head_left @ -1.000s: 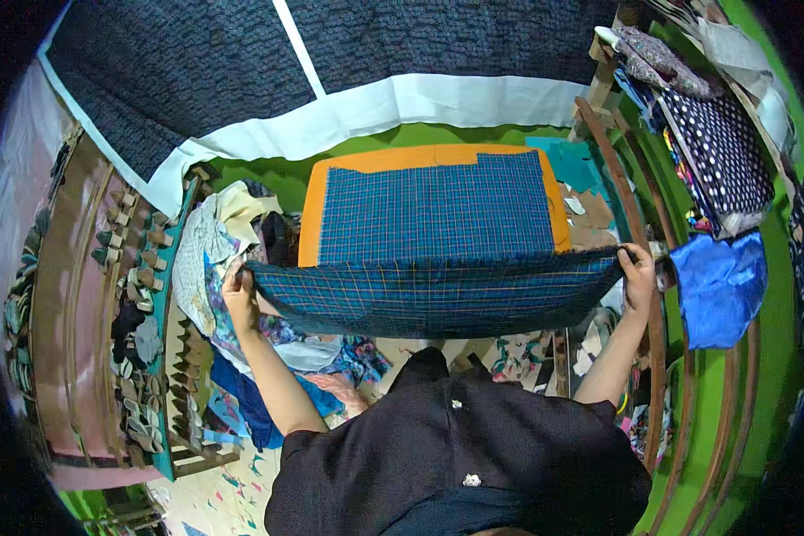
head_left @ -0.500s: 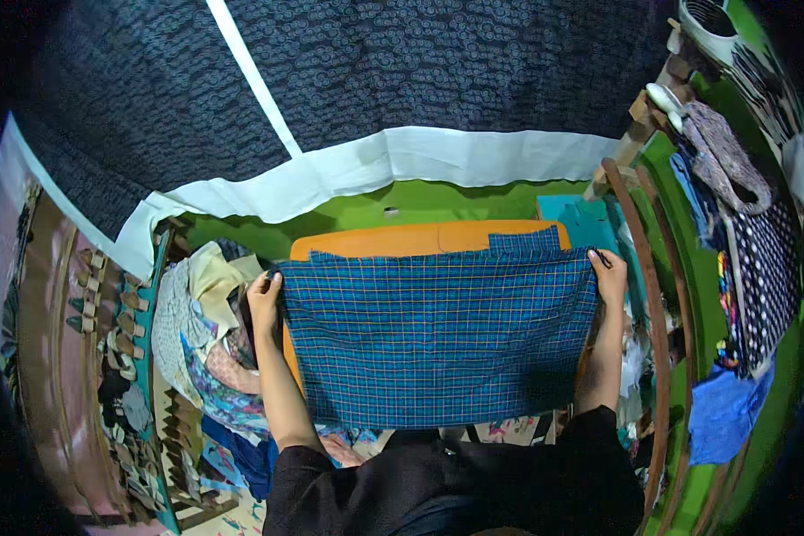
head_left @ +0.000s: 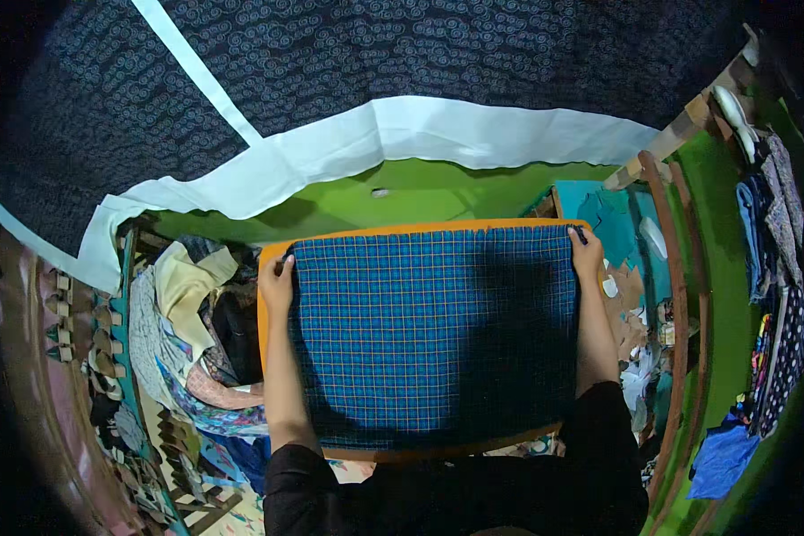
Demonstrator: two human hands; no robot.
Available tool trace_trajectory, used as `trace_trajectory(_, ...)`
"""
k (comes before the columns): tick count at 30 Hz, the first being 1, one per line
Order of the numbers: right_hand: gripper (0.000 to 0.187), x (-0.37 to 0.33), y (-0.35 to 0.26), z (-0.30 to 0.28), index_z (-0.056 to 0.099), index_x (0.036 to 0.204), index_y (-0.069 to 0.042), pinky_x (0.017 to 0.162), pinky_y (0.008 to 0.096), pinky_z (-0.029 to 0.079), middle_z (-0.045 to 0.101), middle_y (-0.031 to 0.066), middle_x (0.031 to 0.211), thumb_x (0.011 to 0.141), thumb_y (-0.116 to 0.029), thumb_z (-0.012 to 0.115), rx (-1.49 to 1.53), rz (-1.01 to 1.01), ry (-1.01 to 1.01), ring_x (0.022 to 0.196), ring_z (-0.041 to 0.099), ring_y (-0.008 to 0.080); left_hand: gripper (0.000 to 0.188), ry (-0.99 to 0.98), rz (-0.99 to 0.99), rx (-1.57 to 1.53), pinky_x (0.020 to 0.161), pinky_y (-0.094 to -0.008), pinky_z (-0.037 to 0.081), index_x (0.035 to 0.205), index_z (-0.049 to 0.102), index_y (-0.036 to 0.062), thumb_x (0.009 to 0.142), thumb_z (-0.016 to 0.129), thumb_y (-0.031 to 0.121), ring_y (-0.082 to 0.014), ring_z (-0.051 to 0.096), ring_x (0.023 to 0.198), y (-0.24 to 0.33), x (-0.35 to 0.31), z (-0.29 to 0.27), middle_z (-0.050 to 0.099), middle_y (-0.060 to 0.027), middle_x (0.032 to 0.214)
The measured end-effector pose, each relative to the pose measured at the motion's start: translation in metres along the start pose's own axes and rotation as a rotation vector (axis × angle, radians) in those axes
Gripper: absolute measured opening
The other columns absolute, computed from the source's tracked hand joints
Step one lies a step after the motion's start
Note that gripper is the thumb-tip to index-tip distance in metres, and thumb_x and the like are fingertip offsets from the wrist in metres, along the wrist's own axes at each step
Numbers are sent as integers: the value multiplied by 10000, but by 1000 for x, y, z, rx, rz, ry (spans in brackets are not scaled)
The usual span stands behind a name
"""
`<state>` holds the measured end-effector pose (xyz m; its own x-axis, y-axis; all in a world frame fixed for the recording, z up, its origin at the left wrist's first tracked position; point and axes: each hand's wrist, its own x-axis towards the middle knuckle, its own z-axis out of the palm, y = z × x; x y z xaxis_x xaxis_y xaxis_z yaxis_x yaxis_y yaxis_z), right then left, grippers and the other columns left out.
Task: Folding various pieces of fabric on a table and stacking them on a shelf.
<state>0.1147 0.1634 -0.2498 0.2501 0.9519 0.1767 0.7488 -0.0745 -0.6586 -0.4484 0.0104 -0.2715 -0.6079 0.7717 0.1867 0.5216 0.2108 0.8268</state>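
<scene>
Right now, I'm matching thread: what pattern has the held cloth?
The cloth is blue with pale checks, clearest in head view.

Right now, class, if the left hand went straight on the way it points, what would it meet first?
The left hand would probably meet the far edge of the orange table, though depth is unclear.

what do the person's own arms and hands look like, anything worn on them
The left hand and right hand are ungloved, with no watch or bracelet visible. Plain black sleeves end near the elbows, leaving the forearms bare.
</scene>
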Motion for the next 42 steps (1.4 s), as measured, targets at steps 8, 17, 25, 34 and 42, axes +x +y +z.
trace_trajectory(8,477,-39,-47,6,419,1198,-89,880,470,304,410,179,1180,768,-225,576,-329,-248,292,1061,396,355,451,241,252,388,893,-437,329,1172,434,19,780,591,175,-365,428,1058,72,-25,-10,460,-198,1152)
trace_trajectory(17,525,-280,-82,-33,375,1276,-85,974,595,130,251,242,1332,805,-277,508,-156,-337,-382,1231,232,414,469,-502,330,389,960,-550,223,1234,431,88,809,512,268,-354,331,1196,133,-260,-5,371,-185,1278)
trace_trajectory(25,497,-369,-14,-98,365,1297,-125,977,560,192,270,201,1348,847,-306,473,-338,-327,-586,1247,242,372,534,-438,260,642,993,-540,175,1306,342,105,835,438,337,-340,268,1249,86,-342,-28,293,-175,1352)
trace_trajectory(34,497,-385,20,-120,309,1330,-235,999,535,170,271,110,1381,871,-411,381,-476,-356,-469,1271,231,312,545,-390,285,697,992,-538,183,1316,330,138,838,423,382,-319,249,1263,83,-374,-49,270,-168,1365)
trace_trajectory(42,517,-381,72,-171,276,1344,-246,993,591,98,215,51,1412,864,-383,409,-523,-138,-471,1298,193,245,683,-416,237,683,989,-550,173,1325,323,176,767,502,525,-313,218,1281,16,-383,-145,230,-149,1391)
